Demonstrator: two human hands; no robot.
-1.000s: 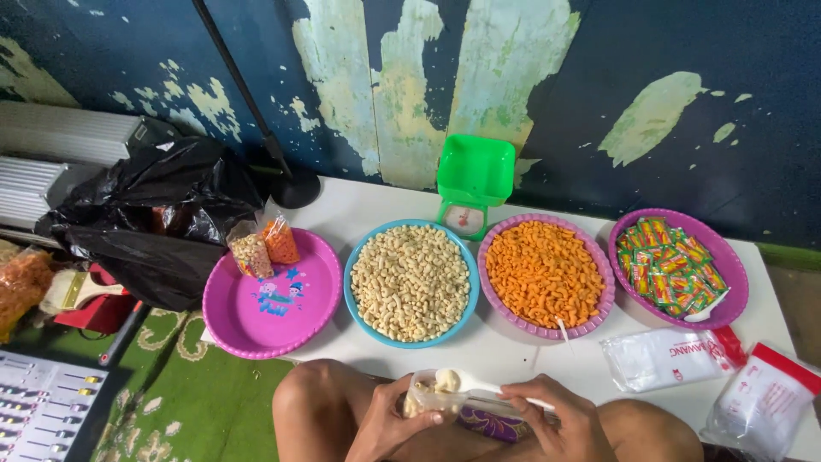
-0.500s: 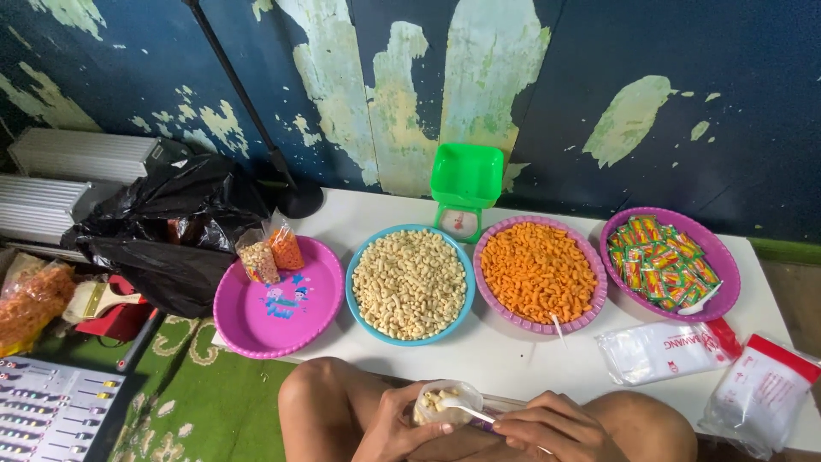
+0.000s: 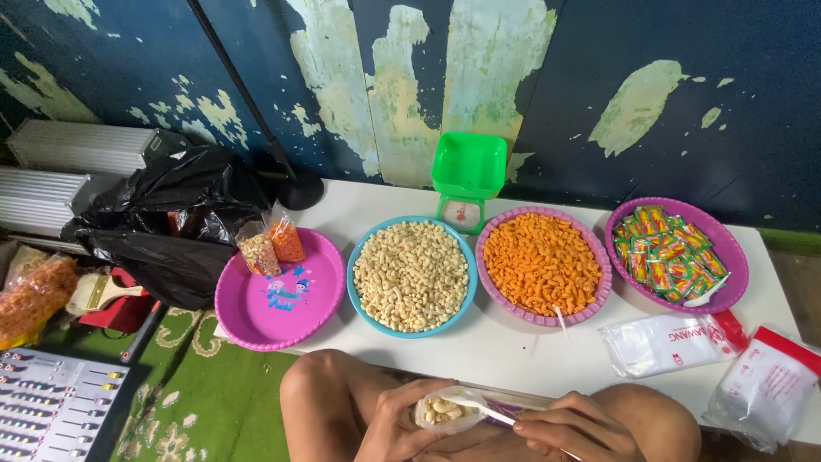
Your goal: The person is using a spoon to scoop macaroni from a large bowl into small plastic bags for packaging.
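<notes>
Over the bare knees, the left hand (image 3: 402, 423) cups a small clear bag of pale snacks (image 3: 443, 411); the right hand (image 3: 575, 425) pinches a white spoon (image 3: 479, 407) into it. Beyond, the white counter (image 3: 505, 351) carries a blue plate of pale snacks (image 3: 411, 275).

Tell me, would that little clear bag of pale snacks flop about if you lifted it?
Probably floppy: the small clear bag is thin film, cupped in the left hand. Likely light, only partly filled. Its mouth looks open, so tipping might spill pieces.

Hands (image 3: 479, 428) partly cut off below.
</notes>
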